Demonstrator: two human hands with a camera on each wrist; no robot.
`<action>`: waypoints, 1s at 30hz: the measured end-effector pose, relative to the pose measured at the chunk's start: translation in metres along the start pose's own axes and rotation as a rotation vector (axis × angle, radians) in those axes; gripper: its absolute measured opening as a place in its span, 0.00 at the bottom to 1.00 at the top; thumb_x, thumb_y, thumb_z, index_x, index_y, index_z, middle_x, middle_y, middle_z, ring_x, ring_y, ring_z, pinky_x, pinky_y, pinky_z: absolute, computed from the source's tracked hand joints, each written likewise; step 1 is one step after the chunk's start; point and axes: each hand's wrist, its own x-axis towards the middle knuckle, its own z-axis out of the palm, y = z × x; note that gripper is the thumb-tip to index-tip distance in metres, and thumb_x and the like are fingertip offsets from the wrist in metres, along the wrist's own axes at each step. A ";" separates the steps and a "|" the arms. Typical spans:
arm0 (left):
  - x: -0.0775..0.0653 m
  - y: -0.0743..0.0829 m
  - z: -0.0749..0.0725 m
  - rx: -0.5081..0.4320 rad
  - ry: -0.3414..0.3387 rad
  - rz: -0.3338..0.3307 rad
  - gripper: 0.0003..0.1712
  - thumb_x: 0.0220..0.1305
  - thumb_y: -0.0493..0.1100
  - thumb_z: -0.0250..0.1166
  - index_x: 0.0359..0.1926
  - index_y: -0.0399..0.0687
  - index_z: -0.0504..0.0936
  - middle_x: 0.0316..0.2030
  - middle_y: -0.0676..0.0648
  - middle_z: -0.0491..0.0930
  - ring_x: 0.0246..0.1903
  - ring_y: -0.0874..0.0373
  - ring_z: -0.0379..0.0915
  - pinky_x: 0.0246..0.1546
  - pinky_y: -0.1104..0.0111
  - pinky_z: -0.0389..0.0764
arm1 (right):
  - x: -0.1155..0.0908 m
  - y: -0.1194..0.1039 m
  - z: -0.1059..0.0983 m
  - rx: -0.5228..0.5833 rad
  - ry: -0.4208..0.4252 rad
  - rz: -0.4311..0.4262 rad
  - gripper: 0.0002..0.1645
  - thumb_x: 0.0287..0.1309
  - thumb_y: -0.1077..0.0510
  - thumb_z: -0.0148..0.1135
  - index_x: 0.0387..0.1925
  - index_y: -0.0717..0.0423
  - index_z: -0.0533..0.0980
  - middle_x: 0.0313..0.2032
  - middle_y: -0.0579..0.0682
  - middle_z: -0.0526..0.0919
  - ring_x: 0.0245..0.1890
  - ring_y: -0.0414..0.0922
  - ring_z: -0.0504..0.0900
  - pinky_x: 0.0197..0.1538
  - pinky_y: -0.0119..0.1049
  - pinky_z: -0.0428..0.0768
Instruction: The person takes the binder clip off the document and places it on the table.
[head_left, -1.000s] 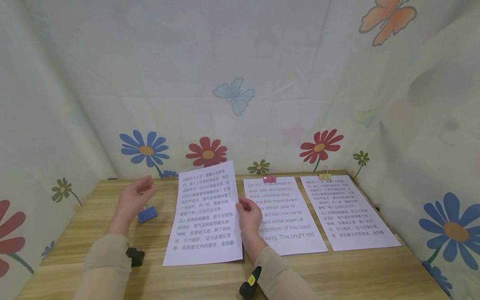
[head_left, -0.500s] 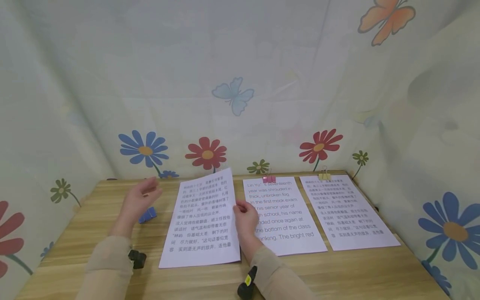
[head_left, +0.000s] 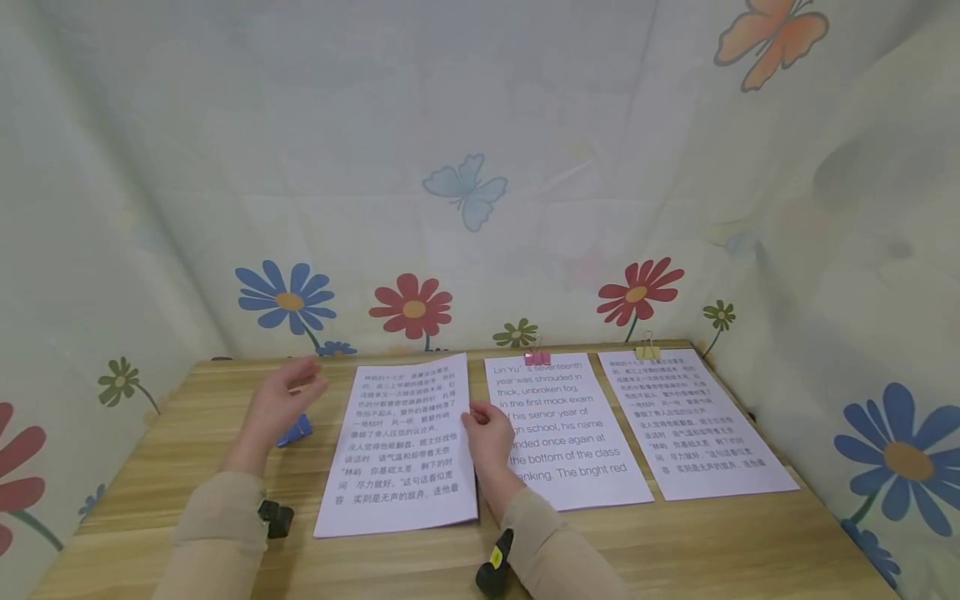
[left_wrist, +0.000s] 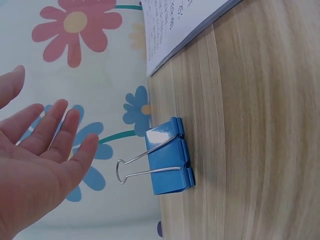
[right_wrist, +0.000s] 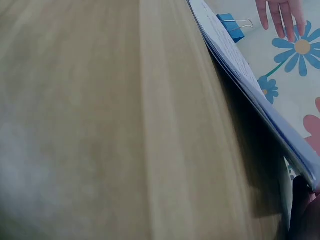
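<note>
A stack of printed paper [head_left: 401, 450] lies at the centre left of the table, its right side raised off the wood in the right wrist view. At that right edge my right hand [head_left: 491, 437] pinches the sheets between thumb and fingers. My left hand [head_left: 281, 404] hovers left of the stack with relaxed fingers and holds nothing. Below it sits a blue binder clip [left_wrist: 170, 157], partly hidden by the hand in the head view. The clip's wire handles point away from the table in the left wrist view.
To the right lie a paper stack with English text [head_left: 570, 433] under a pink binder clip [head_left: 537, 357] and another with Chinese text [head_left: 697, 433] under a yellow binder clip [head_left: 648, 352]. A flowered curtain [head_left: 315, 167] rises behind the wooden table [head_left: 150, 483].
The held stack's raised top has come down toward the table, and the stack has shifted slightly left with my right hand. My left hand has moved a little right, covering more of the blue clip.
</note>
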 end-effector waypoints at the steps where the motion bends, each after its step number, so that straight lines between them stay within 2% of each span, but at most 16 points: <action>1: 0.000 0.001 0.000 0.001 -0.001 -0.003 0.36 0.72 0.49 0.61 0.70 0.30 0.64 0.63 0.30 0.70 0.62 0.35 0.67 0.60 0.44 0.71 | 0.000 0.000 0.000 -0.007 -0.004 0.000 0.16 0.57 0.62 0.69 0.48 0.57 0.82 0.38 0.49 0.84 0.39 0.44 0.82 0.44 0.37 0.82; 12: -0.001 0.005 0.002 0.020 -0.010 0.007 0.36 0.72 0.51 0.60 0.70 0.32 0.64 0.64 0.31 0.69 0.63 0.35 0.66 0.61 0.44 0.69 | 0.000 -0.005 -0.005 -0.077 -0.074 -0.004 0.20 0.60 0.60 0.68 0.54 0.58 0.79 0.47 0.53 0.84 0.48 0.48 0.82 0.52 0.40 0.81; 17: 0.000 0.006 0.002 0.028 -0.011 0.015 0.36 0.72 0.52 0.60 0.70 0.32 0.64 0.64 0.31 0.69 0.63 0.35 0.65 0.61 0.43 0.69 | -0.005 -0.009 -0.011 -0.058 -0.099 -0.051 0.23 0.61 0.59 0.67 0.57 0.61 0.76 0.52 0.58 0.82 0.53 0.52 0.81 0.56 0.43 0.79; 21: -0.001 0.008 0.001 0.035 -0.014 0.017 0.36 0.72 0.52 0.59 0.70 0.32 0.64 0.65 0.31 0.69 0.64 0.35 0.65 0.61 0.43 0.68 | -0.008 -0.015 -0.019 -0.034 -0.097 -0.101 0.24 0.60 0.61 0.68 0.57 0.64 0.75 0.52 0.60 0.81 0.54 0.54 0.81 0.57 0.44 0.79; 27: 0.000 0.013 0.003 -0.009 -0.027 0.047 0.33 0.72 0.45 0.61 0.69 0.30 0.65 0.64 0.30 0.69 0.63 0.34 0.65 0.61 0.42 0.68 | -0.006 -0.021 -0.037 0.001 -0.122 -0.195 0.24 0.59 0.63 0.68 0.56 0.68 0.76 0.49 0.62 0.82 0.51 0.57 0.82 0.56 0.44 0.80; 30: 0.001 0.017 0.008 -0.026 -0.034 0.066 0.31 0.71 0.42 0.61 0.69 0.30 0.65 0.64 0.30 0.69 0.63 0.35 0.65 0.62 0.42 0.67 | -0.003 -0.022 -0.046 0.004 -0.130 -0.195 0.25 0.60 0.62 0.67 0.57 0.67 0.75 0.49 0.61 0.82 0.51 0.56 0.82 0.55 0.43 0.80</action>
